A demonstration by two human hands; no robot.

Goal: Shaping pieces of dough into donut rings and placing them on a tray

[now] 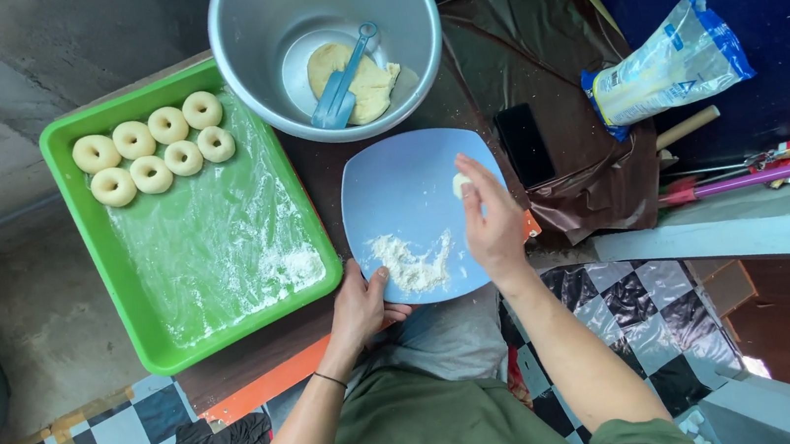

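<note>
My right hand (491, 221) hovers over a pale blue plate (400, 182) and pinches a small lump of dough (459, 184) in its fingertips. A heap of flour (410, 262) lies on the near part of the plate. My left hand (361, 305) grips the plate's near edge, thumb on the rim. Beyond the plate stands a grey metal bowl (246, 41) holding a slab of dough (361, 82) and a blue scoop (340, 87).
A green tray (137, 311) lined with floured plastic sits on the left, with several ring-shaped dough pieces (154, 147) at its far corner. A black phone (524, 144), a flour bag (665, 67) and a rolling pin handle (688, 127) lie to the right. Checkered floor below.
</note>
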